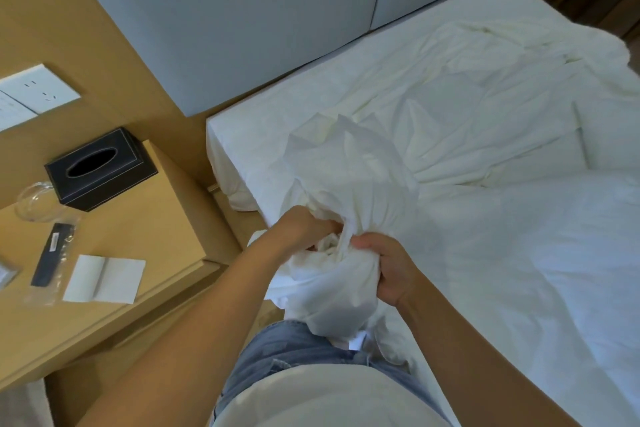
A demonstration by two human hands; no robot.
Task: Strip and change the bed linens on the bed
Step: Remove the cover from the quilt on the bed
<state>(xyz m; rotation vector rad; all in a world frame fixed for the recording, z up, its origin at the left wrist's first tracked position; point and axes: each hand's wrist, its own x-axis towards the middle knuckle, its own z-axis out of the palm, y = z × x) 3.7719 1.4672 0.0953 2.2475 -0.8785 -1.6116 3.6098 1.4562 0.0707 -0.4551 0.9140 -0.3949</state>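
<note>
My fingers (367, 242): curled tight on both sides, clenched into a wad of white sheet (349, 180).
Left hand (304, 227): reaches in from the nightstand side and grips the bunch, fingertips buried in the folds so I cannot see them.
Right hand (393, 270): just beside the left, knuckles up, squeezing the same gathered cloth from the bed side.
Sheet: gathered up off the near corner of the bed (239, 135). It rises in a crumpled peak above my hands and hangs down against my jeans (294, 347).
Mattress top: the rest of the white linen lies wrinkled across it toward the grey headboard (242, 17).
Duvet (519, 270): spread in soft folds on the bed to my right, touching the bunch I hold.
Nightstand (162, 218): on my left, close to the bed's side.
On the nightstand: a black tissue box (100, 170), a clear glass (33, 201) next to it, a dark remote (52, 253) in a plastic sleeve, and a white folded card (104, 279).
Wall: a white socket plate (41, 87) above the nightstand.
</note>
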